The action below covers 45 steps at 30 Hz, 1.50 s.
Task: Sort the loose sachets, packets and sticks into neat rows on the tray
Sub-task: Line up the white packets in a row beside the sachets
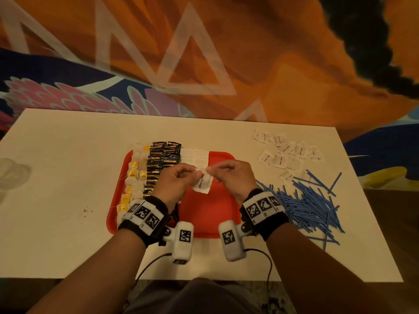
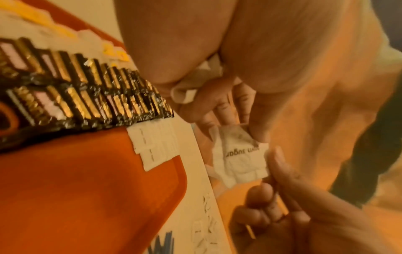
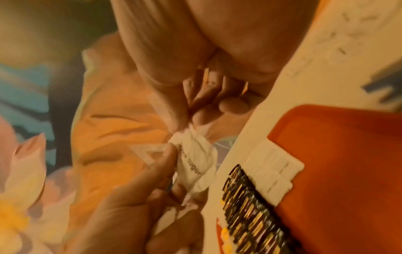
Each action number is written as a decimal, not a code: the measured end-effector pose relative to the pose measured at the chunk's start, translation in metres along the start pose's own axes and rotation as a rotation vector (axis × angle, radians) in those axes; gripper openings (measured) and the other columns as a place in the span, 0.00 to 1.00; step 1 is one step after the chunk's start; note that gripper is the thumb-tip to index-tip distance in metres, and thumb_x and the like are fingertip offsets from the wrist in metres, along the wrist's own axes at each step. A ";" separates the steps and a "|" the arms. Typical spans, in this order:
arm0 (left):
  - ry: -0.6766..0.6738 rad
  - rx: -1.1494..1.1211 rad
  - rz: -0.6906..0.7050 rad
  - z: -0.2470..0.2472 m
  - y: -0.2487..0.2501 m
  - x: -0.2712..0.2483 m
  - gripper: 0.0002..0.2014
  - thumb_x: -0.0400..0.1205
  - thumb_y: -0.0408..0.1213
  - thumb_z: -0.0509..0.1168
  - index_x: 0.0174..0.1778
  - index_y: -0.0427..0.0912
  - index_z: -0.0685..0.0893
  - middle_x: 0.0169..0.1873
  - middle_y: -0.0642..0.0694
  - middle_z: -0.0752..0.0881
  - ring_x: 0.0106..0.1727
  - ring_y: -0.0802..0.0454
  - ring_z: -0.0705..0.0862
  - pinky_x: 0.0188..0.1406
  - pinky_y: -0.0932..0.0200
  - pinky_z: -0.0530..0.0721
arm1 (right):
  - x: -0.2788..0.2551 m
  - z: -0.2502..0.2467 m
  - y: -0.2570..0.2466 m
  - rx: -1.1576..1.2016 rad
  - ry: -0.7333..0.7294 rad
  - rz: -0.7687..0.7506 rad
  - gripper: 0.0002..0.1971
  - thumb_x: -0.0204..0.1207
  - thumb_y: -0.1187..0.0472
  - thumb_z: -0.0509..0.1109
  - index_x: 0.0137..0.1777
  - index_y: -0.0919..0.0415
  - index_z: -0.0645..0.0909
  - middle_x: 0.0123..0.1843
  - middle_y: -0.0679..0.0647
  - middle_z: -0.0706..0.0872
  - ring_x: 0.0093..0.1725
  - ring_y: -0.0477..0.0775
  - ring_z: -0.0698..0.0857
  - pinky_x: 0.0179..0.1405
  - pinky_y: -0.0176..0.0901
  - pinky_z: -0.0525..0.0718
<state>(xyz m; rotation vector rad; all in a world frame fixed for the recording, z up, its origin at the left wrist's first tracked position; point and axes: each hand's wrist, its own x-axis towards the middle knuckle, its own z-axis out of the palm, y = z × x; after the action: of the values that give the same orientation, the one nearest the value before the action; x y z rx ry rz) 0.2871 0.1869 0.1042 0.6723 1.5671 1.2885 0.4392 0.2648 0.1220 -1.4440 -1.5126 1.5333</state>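
Left hand: the left hand (image 1: 175, 180) is raised over the red tray (image 1: 210, 214), its fingers (image 2: 256, 125) pinching the near end of a white sugar sachet (image 1: 202, 181).
Right hand: the right hand (image 1: 231, 175) faces it, fingers (image 3: 174, 120) pinched on the same sachet's far corner.
Sachet: crumpled, held between both sets of fingers above the tray; more paper is bunched in the left palm.
Beyond the fingers: a row of white sachets (image 1: 196, 157) on the tray.
Left of the fingers: black-and-gold packets (image 1: 162, 164), then tea bags (image 1: 133, 177).
Right of the fingers: loose white sachets (image 1: 286, 151) and blue sticks (image 1: 310, 205) on the surface (image 1: 68, 177).
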 end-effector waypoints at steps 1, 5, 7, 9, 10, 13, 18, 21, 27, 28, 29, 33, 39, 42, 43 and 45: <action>0.016 -0.056 -0.040 0.002 -0.002 0.000 0.03 0.80 0.33 0.74 0.45 0.40 0.86 0.28 0.51 0.85 0.24 0.56 0.74 0.15 0.64 0.68 | -0.001 0.002 0.003 0.073 0.030 0.022 0.06 0.68 0.57 0.83 0.38 0.56 0.89 0.33 0.49 0.89 0.31 0.41 0.84 0.39 0.43 0.85; 0.023 -0.185 -0.111 0.006 -0.004 0.001 0.03 0.82 0.33 0.71 0.45 0.43 0.83 0.26 0.50 0.81 0.21 0.56 0.69 0.14 0.66 0.64 | -0.006 0.011 0.013 0.153 -0.116 0.125 0.11 0.71 0.60 0.81 0.52 0.56 0.86 0.49 0.55 0.92 0.44 0.47 0.87 0.38 0.40 0.81; 0.016 -0.166 -0.116 0.006 -0.006 0.001 0.02 0.83 0.31 0.70 0.47 0.41 0.83 0.24 0.52 0.82 0.22 0.54 0.70 0.14 0.66 0.64 | -0.005 0.014 0.014 0.143 -0.114 0.123 0.10 0.71 0.64 0.80 0.52 0.60 0.87 0.49 0.60 0.91 0.42 0.50 0.86 0.38 0.41 0.82; -0.002 -0.103 -0.137 0.002 -0.009 0.002 0.05 0.83 0.29 0.69 0.53 0.39 0.84 0.26 0.51 0.85 0.20 0.53 0.69 0.14 0.65 0.63 | -0.002 0.013 0.013 0.153 -0.091 0.101 0.05 0.72 0.67 0.79 0.45 0.58 0.88 0.45 0.61 0.91 0.40 0.51 0.87 0.41 0.43 0.84; -0.020 -0.063 -0.151 0.000 -0.010 0.002 0.07 0.82 0.29 0.69 0.55 0.38 0.85 0.28 0.48 0.86 0.19 0.52 0.69 0.15 0.65 0.63 | 0.000 0.013 0.013 0.149 -0.095 0.086 0.05 0.72 0.68 0.79 0.43 0.57 0.89 0.45 0.62 0.91 0.41 0.52 0.87 0.44 0.46 0.86; -0.048 0.033 -0.114 0.000 -0.008 0.001 0.06 0.83 0.32 0.69 0.53 0.37 0.89 0.27 0.50 0.87 0.18 0.56 0.71 0.14 0.64 0.66 | 0.006 0.014 0.016 0.062 -0.147 0.033 0.07 0.71 0.66 0.80 0.38 0.51 0.91 0.45 0.66 0.91 0.42 0.55 0.87 0.51 0.55 0.87; 0.131 -0.061 -0.037 0.006 -0.009 0.005 0.03 0.84 0.28 0.68 0.48 0.36 0.88 0.27 0.55 0.84 0.23 0.66 0.79 0.21 0.73 0.74 | 0.008 0.014 0.026 0.081 -0.138 0.083 0.03 0.72 0.60 0.81 0.42 0.56 0.89 0.42 0.61 0.92 0.36 0.49 0.87 0.35 0.41 0.83; 0.204 -0.052 -0.033 0.004 -0.013 0.009 0.03 0.84 0.30 0.68 0.47 0.38 0.88 0.29 0.51 0.84 0.24 0.65 0.78 0.22 0.71 0.73 | 0.008 0.016 0.030 0.170 -0.160 0.147 0.01 0.77 0.64 0.75 0.45 0.61 0.87 0.40 0.58 0.91 0.30 0.44 0.87 0.31 0.33 0.82; 0.239 -0.061 -0.070 0.008 -0.023 0.015 0.06 0.84 0.36 0.69 0.42 0.46 0.87 0.31 0.48 0.80 0.28 0.54 0.76 0.26 0.60 0.72 | 0.015 0.026 0.043 0.281 -0.096 0.253 0.11 0.78 0.55 0.75 0.52 0.63 0.86 0.46 0.59 0.91 0.37 0.48 0.87 0.32 0.39 0.81; 0.254 -0.075 -0.089 0.008 -0.024 0.016 0.05 0.84 0.37 0.69 0.42 0.46 0.87 0.31 0.47 0.80 0.26 0.53 0.74 0.24 0.60 0.71 | 0.015 0.028 0.046 0.243 -0.133 0.251 0.13 0.75 0.56 0.78 0.54 0.64 0.86 0.45 0.57 0.92 0.38 0.48 0.88 0.33 0.38 0.82; 0.268 -0.087 -0.103 0.008 -0.025 0.017 0.05 0.84 0.38 0.69 0.43 0.46 0.87 0.30 0.48 0.79 0.24 0.53 0.72 0.23 0.61 0.69 | 0.015 0.029 0.048 0.208 -0.160 0.240 0.13 0.74 0.58 0.79 0.54 0.65 0.86 0.43 0.56 0.92 0.38 0.48 0.88 0.32 0.37 0.82; 0.320 -0.119 -0.152 0.003 -0.027 0.020 0.03 0.84 0.38 0.69 0.45 0.45 0.87 0.30 0.50 0.84 0.22 0.56 0.74 0.17 0.62 0.68 | 0.021 0.028 0.058 0.136 -0.150 0.229 0.16 0.73 0.60 0.80 0.57 0.68 0.85 0.40 0.54 0.92 0.34 0.45 0.89 0.31 0.32 0.82; 0.371 -0.140 -0.241 -0.020 -0.027 0.021 0.04 0.86 0.39 0.66 0.47 0.44 0.85 0.38 0.46 0.91 0.33 0.55 0.87 0.13 0.66 0.68 | 0.054 0.020 0.089 -0.152 -0.138 0.278 0.18 0.73 0.53 0.79 0.60 0.59 0.86 0.40 0.49 0.92 0.35 0.38 0.89 0.38 0.32 0.84; 0.393 -0.133 -0.256 -0.035 -0.028 0.020 0.05 0.87 0.39 0.66 0.49 0.43 0.85 0.41 0.44 0.91 0.36 0.53 0.88 0.13 0.65 0.69 | 0.074 0.020 0.098 -0.217 -0.146 0.326 0.09 0.74 0.52 0.78 0.53 0.52 0.87 0.39 0.47 0.92 0.40 0.43 0.90 0.40 0.34 0.85; 0.403 -0.138 -0.264 -0.040 -0.028 0.020 0.05 0.87 0.39 0.65 0.50 0.43 0.85 0.41 0.44 0.91 0.37 0.53 0.88 0.13 0.66 0.70 | 0.081 0.022 0.101 -0.230 -0.147 0.343 0.08 0.74 0.52 0.78 0.51 0.51 0.87 0.39 0.47 0.92 0.43 0.46 0.90 0.44 0.38 0.87; 0.416 -0.152 -0.275 -0.050 -0.030 0.020 0.06 0.87 0.39 0.64 0.51 0.42 0.85 0.41 0.45 0.91 0.36 0.54 0.87 0.13 0.66 0.70 | 0.093 0.029 0.106 -0.249 -0.140 0.367 0.11 0.73 0.51 0.79 0.54 0.52 0.88 0.38 0.46 0.92 0.44 0.47 0.91 0.46 0.40 0.88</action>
<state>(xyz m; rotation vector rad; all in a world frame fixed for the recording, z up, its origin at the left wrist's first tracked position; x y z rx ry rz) 0.2384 0.1752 0.0684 0.0856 1.7949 1.3758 0.4176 0.3158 -0.0105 -1.8752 -1.6336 1.7338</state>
